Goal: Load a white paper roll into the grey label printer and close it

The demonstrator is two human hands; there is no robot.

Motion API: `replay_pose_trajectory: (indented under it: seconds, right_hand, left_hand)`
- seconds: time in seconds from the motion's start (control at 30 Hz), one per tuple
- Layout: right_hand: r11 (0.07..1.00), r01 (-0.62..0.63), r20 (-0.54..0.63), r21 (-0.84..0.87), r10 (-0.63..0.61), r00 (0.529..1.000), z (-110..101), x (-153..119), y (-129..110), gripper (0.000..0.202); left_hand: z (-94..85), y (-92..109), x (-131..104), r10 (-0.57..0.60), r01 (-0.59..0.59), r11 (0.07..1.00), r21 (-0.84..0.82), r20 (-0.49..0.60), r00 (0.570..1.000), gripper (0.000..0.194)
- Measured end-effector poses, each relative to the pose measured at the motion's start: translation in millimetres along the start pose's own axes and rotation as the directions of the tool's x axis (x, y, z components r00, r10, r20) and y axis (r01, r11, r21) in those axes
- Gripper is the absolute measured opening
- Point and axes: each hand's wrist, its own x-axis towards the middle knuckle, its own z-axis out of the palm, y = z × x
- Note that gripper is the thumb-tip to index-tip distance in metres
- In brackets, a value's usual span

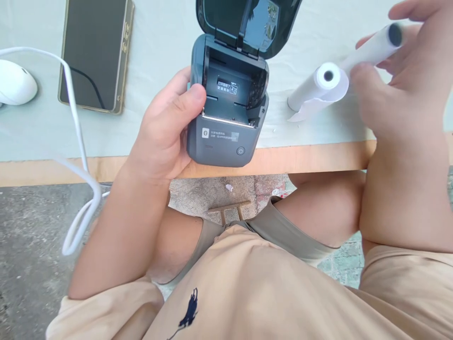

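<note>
My left hand (168,120) grips a small dark label printer (221,146) from its left side, thumb on the front rim. The printer's lid (247,23) stands raised, and its paper bay (231,89) holds no roll. At the right, my right hand (406,80) has its thumb and fingers around a white paper roll (373,49) with a dark end. Beside it, a second white paper roll (313,87) stands tilted on the table, its loose paper edge partly unrolled. The two rolls overlap in view; whether they touch I cannot tell.
A smartphone-like device with a dark screen (94,52) lies at the left on the pale tablecloth (159,42). A white rounded case (16,82) and a white cable (72,99) are farther left; the cable hangs over the wooden table edge (300,158).
</note>
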Motion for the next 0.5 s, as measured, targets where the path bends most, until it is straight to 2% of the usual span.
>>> replay_pose_trajectory:
  seconds: [0.07,0.17,0.2,0.23,0.3,0.37,0.5]
  right_hand:
    - [0.999,0.027,-0.062,0.043,-0.024,0.998,1.7,-3.4,-9.1,0.060]
    - [0.995,0.087,-0.260,0.044,-0.073,0.963,4.4,-11.0,-37.4,0.040]
    - [0.998,0.054,-0.190,-0.027,-0.058,0.980,5.9,-12.9,-48.4,0.043]
    - [0.993,0.059,-0.062,-0.102,-0.066,0.996,8.0,-14.1,-58.9,0.049]
    - [0.972,0.085,0.027,-0.217,-0.082,0.996,14.1,-13.3,-75.3,0.054]
    - [0.948,0.023,0.107,-0.319,0.011,0.994,22.0,-8.8,-84.0,0.054]
    - [0.877,-0.114,0.200,-0.467,0.230,0.952,33.3,2.3,-86.6,0.043]
  left_hand:
    - [1.4,-0.6,1.1,0.008,-0.008,1.000,0.004,0.010,1.000,0.030]
    - [4.8,0.0,1.8,0.018,-0.018,1.000,-0.003,0.005,1.000,0.026]
    - [5.9,0.4,1.9,0.025,-0.025,1.000,-0.002,0.019,1.000,0.024]
    - [6.8,0.7,1.9,0.035,-0.035,0.999,-0.001,0.035,0.999,0.023]
    - [7.6,1.3,2.2,0.065,-0.065,0.998,0.002,0.068,0.996,0.025]
    - [7.3,1.5,2.5,0.069,-0.070,0.997,0.013,0.066,0.995,0.026]
    - [6.8,0.5,2.8,0.043,-0.044,0.999,0.032,0.029,0.999,0.026]
